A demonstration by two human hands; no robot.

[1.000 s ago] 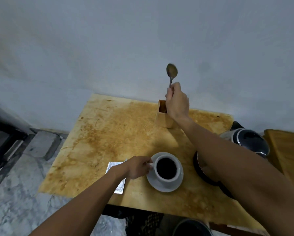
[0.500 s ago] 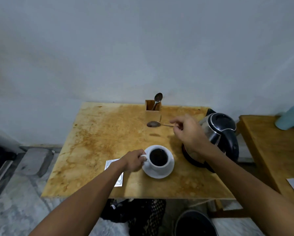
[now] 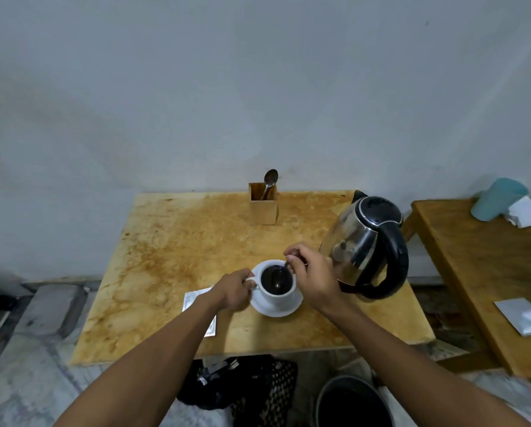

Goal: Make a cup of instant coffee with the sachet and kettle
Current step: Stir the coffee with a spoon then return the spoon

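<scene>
Stained tabletop [image 3: 172, 251]: right fingers [image 3: 292, 259] pinching spoon [image 3: 279, 277] in cup [image 3: 278, 280], left fingers [image 3: 248, 282] gripping its handle.

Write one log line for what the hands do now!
step: stirring | right hand: thin metal spoon dipped in white ceramic cup of dark coffee | left hand: grips cup handle

Both bare forearms reached forward from six o'clock, the left hand [image 3: 234, 289] curled closed at nine o'clock of the right hand [image 3: 312, 277], whose fingers [image 3: 292, 257] were pinched together, knuckles up.
</scene>
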